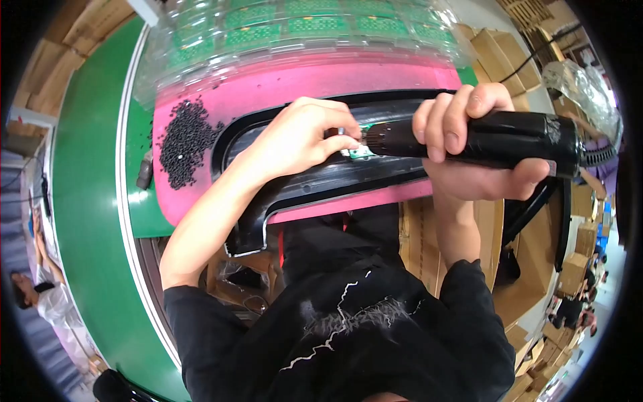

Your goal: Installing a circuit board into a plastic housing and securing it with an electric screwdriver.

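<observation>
Screwdriver, black, lies level in the wrapped grip of the right hand, nose at the green board inside the black housing. The left hand arches inward, fingertips beside that nose; whether they pinch anything cannot be told.

Bright light glares off the clear trays and black screwdriver. Edges bend toward the dark rim; distant boxes look soft.
</observation>
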Action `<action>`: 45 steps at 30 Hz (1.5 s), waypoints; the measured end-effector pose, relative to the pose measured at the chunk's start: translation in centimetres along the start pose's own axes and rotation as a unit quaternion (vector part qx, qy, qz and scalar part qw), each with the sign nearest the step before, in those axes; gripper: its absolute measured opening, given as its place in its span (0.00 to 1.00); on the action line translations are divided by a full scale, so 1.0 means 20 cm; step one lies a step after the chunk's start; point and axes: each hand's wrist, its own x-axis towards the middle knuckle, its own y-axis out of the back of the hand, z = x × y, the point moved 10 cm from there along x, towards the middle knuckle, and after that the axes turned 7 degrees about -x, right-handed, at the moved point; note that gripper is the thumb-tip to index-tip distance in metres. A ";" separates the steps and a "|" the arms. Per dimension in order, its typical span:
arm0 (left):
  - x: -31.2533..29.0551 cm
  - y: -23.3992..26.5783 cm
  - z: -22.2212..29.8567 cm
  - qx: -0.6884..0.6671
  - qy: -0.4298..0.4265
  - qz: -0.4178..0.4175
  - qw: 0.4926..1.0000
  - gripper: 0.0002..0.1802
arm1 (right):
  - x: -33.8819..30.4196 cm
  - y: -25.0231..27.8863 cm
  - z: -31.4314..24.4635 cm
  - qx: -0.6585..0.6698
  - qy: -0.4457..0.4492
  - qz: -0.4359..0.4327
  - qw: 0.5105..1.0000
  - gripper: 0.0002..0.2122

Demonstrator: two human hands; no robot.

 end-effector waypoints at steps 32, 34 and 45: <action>-0.01 0.00 -0.10 0.047 0.124 -0.009 0.991 0.09 | -0.07 0.36 0.15 -0.199 -0.151 0.069 0.966 0.29; -0.01 0.02 -0.08 0.044 0.116 0.012 0.992 0.08 | -0.06 0.34 0.16 -0.210 -0.145 0.057 0.965 0.29; -0.08 0.37 0.11 0.159 0.118 0.162 0.967 0.14 | -0.11 0.62 0.17 0.001 -0.254 0.310 0.916 0.17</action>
